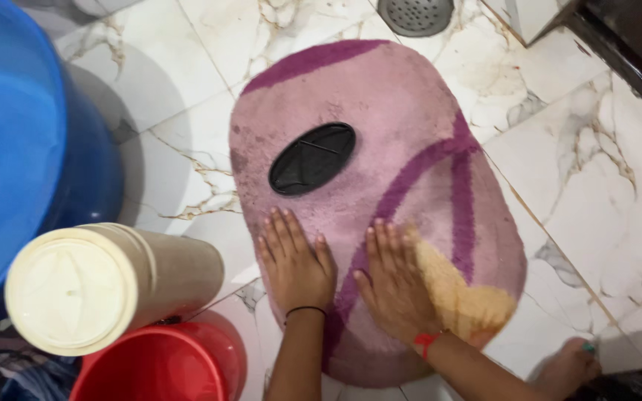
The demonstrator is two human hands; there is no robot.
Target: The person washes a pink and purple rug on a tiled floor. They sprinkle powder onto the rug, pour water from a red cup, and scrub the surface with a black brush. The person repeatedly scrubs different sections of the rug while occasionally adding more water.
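Marble floor (187,67) lies under everything. We press our left hand (295,263) and right hand (395,278) flat on the pink mat (410,111), fingers spread, palms down, grasping nothing. Just beyond our left fingers, a black oval brush (312,158) rests on the mat. Left of us stand a cream jar (105,286), a red bucket (157,367) and a blue tub (16,141). Farther off sits a drain (415,15).
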